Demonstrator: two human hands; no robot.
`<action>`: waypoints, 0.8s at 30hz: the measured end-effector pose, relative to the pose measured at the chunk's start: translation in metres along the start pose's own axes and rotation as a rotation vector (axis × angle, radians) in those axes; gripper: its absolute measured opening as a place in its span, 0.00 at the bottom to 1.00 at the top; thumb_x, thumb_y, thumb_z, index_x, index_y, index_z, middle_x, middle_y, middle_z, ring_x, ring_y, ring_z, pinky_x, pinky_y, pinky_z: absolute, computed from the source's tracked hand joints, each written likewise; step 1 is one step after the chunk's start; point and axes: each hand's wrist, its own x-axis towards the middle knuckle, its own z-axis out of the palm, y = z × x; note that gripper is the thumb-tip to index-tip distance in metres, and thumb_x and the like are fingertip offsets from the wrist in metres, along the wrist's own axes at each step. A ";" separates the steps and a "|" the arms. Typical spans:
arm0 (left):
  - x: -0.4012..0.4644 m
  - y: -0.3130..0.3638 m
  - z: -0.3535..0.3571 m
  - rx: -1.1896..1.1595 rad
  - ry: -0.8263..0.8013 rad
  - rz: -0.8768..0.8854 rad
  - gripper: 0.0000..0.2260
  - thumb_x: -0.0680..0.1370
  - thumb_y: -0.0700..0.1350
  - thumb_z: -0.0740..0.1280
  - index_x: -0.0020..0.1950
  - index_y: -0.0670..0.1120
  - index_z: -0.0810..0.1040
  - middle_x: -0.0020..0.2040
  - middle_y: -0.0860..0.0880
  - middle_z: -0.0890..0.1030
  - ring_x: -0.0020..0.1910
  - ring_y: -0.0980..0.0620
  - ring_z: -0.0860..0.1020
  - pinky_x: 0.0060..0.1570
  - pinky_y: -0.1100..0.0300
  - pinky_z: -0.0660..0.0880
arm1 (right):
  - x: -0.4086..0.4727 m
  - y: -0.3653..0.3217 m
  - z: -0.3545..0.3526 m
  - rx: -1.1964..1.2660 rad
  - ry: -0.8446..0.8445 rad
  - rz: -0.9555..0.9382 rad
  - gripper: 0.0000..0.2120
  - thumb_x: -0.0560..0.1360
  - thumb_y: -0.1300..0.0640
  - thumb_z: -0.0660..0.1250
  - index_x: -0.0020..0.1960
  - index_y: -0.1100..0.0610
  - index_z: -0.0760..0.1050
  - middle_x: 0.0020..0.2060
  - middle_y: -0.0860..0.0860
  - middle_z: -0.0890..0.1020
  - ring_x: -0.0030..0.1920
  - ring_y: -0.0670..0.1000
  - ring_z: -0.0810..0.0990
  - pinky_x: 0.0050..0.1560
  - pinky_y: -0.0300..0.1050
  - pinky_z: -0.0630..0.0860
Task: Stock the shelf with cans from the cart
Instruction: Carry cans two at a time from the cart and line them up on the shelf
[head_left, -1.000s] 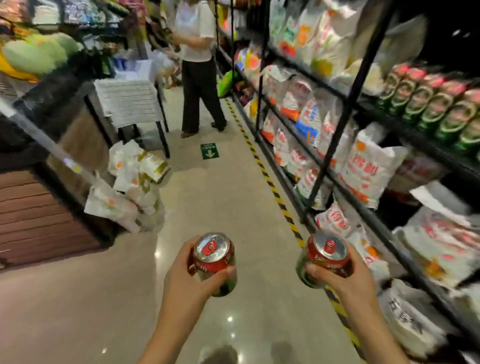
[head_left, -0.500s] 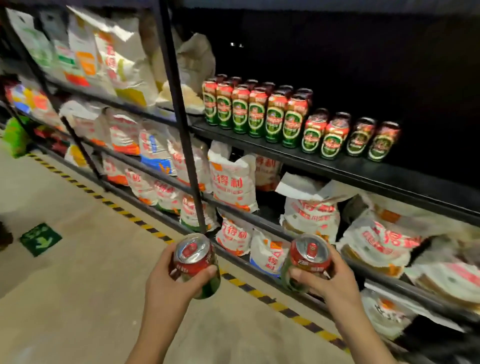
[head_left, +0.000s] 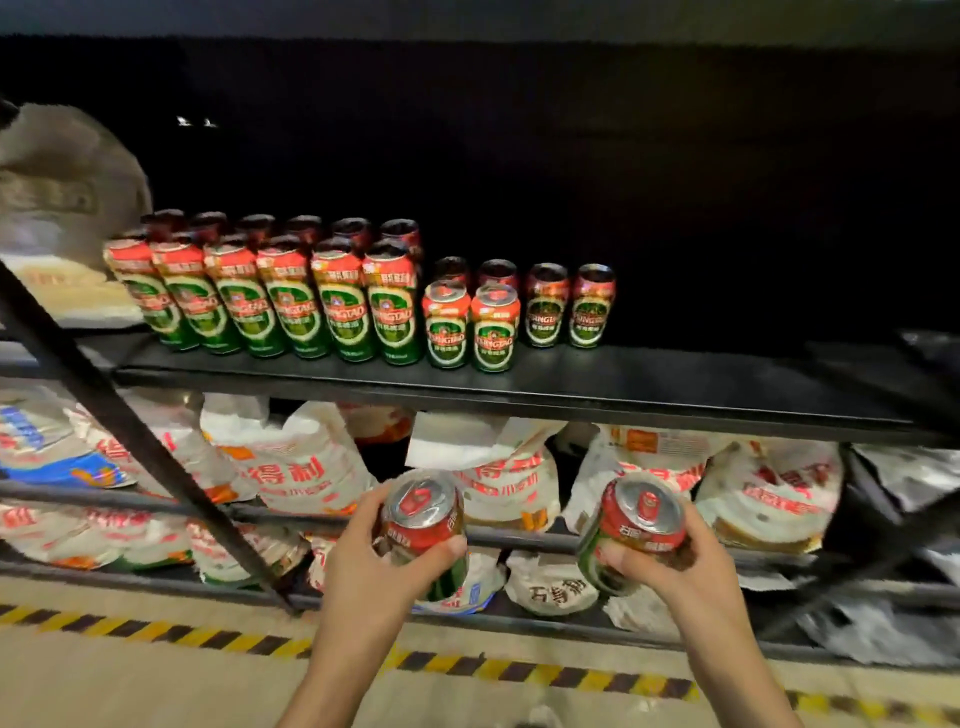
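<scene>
- Red-and-green can (head_left: 423, 530) sits in the left hand (head_left: 363, 561), thumb across its front and fingers curled behind; the can's base is hidden by the hand.
- Right hand (head_left: 675, 566) grips a second can (head_left: 636, 530) the same way, silver top tilted toward the camera; both forearms are cut off by the bottom edge.
- Striped floor tape (head_left: 156, 629) runs beneath the arms.
- White bags (head_left: 301, 467) crowd the lower shelves, their print blurred.
- Black shelf (head_left: 623, 384) above carries tall cans (head_left: 343, 306) at left and short cans (head_left: 493, 327) beside them; the rear rows fade into darkness, and the right part lies bare.
</scene>
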 end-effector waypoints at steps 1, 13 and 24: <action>0.011 0.005 0.013 -0.003 -0.023 0.003 0.25 0.63 0.42 0.79 0.54 0.59 0.73 0.50 0.60 0.78 0.44 0.68 0.76 0.38 0.73 0.71 | 0.013 -0.004 -0.005 -0.005 0.005 -0.008 0.34 0.57 0.59 0.81 0.60 0.47 0.74 0.53 0.48 0.81 0.54 0.49 0.79 0.49 0.43 0.75; 0.124 0.062 0.139 -0.035 -0.068 0.084 0.26 0.63 0.46 0.79 0.57 0.59 0.73 0.48 0.62 0.80 0.47 0.68 0.77 0.46 0.70 0.75 | 0.161 -0.051 -0.042 -0.132 -0.097 -0.169 0.28 0.61 0.64 0.78 0.55 0.43 0.74 0.48 0.45 0.82 0.46 0.40 0.81 0.42 0.34 0.75; 0.187 0.072 0.183 0.003 -0.040 0.102 0.28 0.65 0.47 0.78 0.61 0.56 0.70 0.51 0.62 0.77 0.50 0.65 0.76 0.45 0.73 0.74 | 0.237 -0.052 -0.015 -0.166 -0.158 -0.236 0.30 0.64 0.61 0.77 0.63 0.47 0.72 0.54 0.44 0.80 0.53 0.40 0.79 0.49 0.33 0.77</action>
